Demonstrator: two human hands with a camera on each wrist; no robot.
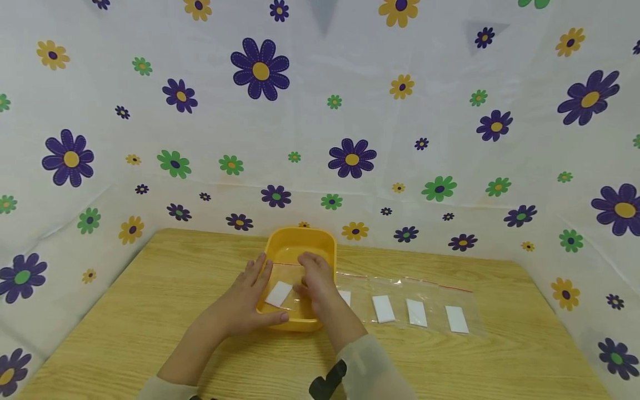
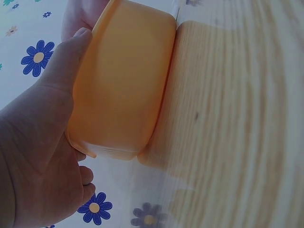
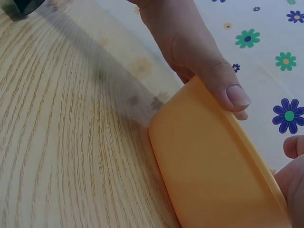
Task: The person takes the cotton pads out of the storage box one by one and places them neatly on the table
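Observation:
A yellow plastic bin (image 1: 300, 234) stands on the table. My left hand (image 1: 245, 300) rests along its left side, fingers extended over the rim and thumb at the near edge; the left wrist view shows that thumb (image 2: 78, 45) against the rim. Inside the bin's outline lies a clear zip bag (image 1: 286, 273) with a red strip and a white rectangular piece (image 1: 279, 294). My right hand (image 1: 320, 283) is over the bin's right half with bent fingers, covering the bag's right part; I cannot tell whether it pinches the bag. In the right wrist view, only part of it shows at the right edge.
Right of the bin, several clear zip bags with red strips lie in a row, each with a white piece, such as this white piece (image 1: 383, 309) and the rightmost white piece (image 1: 457, 319). A flower-printed sheet (image 1: 310, 122) surrounds the wooden table (image 1: 165, 300) behind and at the sides.

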